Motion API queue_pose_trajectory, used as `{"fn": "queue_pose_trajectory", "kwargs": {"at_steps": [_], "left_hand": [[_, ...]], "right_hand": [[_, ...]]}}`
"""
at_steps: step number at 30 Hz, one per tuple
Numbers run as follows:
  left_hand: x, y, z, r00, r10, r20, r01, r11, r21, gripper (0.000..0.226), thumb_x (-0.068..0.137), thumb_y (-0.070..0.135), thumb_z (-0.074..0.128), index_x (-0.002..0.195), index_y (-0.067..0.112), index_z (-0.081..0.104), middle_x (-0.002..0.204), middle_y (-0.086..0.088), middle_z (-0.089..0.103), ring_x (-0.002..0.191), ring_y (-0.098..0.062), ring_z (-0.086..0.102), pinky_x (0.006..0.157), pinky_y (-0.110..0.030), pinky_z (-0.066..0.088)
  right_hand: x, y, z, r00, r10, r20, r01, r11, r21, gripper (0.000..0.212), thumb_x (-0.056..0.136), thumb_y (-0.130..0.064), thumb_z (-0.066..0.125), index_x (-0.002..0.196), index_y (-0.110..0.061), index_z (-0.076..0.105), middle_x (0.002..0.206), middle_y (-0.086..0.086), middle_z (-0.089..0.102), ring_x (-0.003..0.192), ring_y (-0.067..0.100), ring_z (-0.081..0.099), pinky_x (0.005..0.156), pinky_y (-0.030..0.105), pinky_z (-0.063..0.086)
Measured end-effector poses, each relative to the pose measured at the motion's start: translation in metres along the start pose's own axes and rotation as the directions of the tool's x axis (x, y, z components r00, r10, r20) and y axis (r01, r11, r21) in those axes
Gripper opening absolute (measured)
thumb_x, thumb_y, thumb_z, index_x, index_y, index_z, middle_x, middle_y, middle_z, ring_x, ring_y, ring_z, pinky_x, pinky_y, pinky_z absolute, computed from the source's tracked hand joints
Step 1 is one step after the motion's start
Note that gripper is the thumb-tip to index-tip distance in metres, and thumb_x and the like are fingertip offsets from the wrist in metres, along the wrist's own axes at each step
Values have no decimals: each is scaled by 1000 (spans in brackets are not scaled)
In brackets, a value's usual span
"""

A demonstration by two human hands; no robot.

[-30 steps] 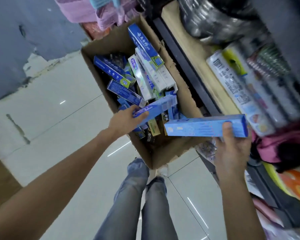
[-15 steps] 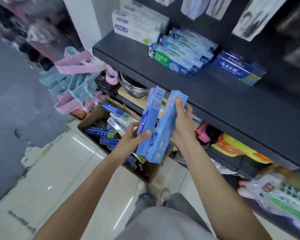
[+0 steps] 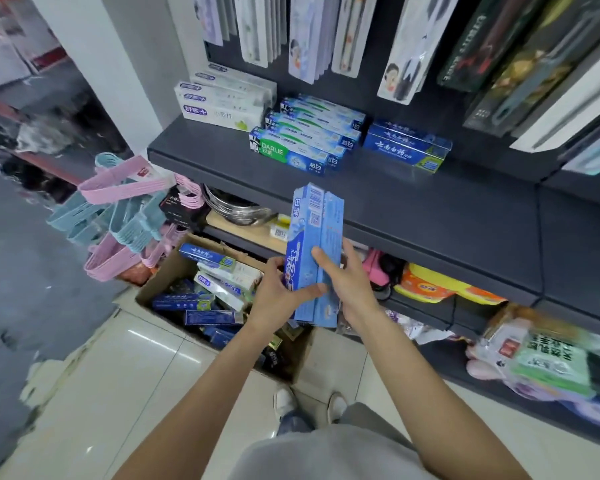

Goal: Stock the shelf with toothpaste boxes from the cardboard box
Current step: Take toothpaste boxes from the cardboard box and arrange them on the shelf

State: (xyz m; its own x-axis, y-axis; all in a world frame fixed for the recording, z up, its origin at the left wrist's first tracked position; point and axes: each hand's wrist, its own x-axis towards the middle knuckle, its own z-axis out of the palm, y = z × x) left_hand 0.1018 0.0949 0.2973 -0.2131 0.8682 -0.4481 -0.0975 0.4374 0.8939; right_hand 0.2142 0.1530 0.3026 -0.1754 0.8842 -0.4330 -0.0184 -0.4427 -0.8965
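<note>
Where a second ago the hands held one box each, low over the cardboard box (image 3: 174,282), both toothpaste boxes (image 3: 314,258) now stand upright and pressed side by side, raised before the dark shelf (image 3: 430,209). Left hand (image 3: 278,292): fingers and thumb curled round the left box's lower half. Right hand (image 3: 343,278): fingers wrapped across the front of the right box. Shelf stock: white, green and dark blue stacks (image 3: 309,136) at the back. Judgement: pair gathered for placing together; many boxes remain in the carton.
</note>
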Motion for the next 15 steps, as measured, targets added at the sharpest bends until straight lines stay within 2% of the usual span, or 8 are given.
{"fn": "queue_pose_trajectory", "kwargs": {"at_steps": [2,4,5,7,10,13,15], "left_hand": [[1,-3,4,998,-39,46,40,999,-37,71,65,26,86,122,17,44,112,-9,64,96,-19,67,84,-35,55],[-1,-5,9,993,-79,88,89,989,-114,81,57,37,86,124,19,44,115,-15,64,100,-25,67,89,-42,54],[-1,-6,12,992,-89,87,101,984,-143,84,54,41,85,124,20,45,115,-16,64,100,-26,67,88,-45,54],[-1,-6,20,994,-100,49,107,981,-163,79,58,38,83,124,19,46,116,-14,62,98,-25,66,80,-40,55],[1,-3,34,996,-85,-15,82,987,-141,54,78,21,75,122,18,44,117,-12,59,95,-22,63,71,-30,52],[8,-1,52,997,-39,-71,37,998,-41,48,80,13,72,116,20,41,113,-10,60,93,-19,61,75,-27,52],[12,-1,68,995,28,-92,-23,998,54,48,80,16,73,115,19,40,111,-7,59,91,-14,61,72,-22,51]], "right_hand": [[0,3,-18,997,74,-12,-72,992,103,41,88,-27,65,126,-25,50,107,3,70,86,20,71,71,41,58],[-1,3,-39,987,162,-6,-156,957,246,36,92,-28,58,126,-21,50,101,8,70,75,21,69,62,35,56],[-3,3,-50,977,212,2,-202,928,314,30,93,-29,55,122,-19,52,97,9,69,72,20,66,61,32,55],[-8,2,-70,952,302,50,-296,868,398,29,94,-35,50,114,-15,57,86,8,69,65,18,65,61,29,54],[-13,2,-102,938,311,156,-348,840,417,42,91,-41,51,119,-10,57,82,8,70,64,18,68,60,30,54],[-14,2,-132,950,265,164,-307,886,347,53,76,-26,72,124,-11,51,78,5,72,60,16,68,53,25,55],[-10,2,-153,954,253,164,-289,921,263,48,75,-16,73,118,-12,51,74,1,73,58,14,67,51,24,54]]}}
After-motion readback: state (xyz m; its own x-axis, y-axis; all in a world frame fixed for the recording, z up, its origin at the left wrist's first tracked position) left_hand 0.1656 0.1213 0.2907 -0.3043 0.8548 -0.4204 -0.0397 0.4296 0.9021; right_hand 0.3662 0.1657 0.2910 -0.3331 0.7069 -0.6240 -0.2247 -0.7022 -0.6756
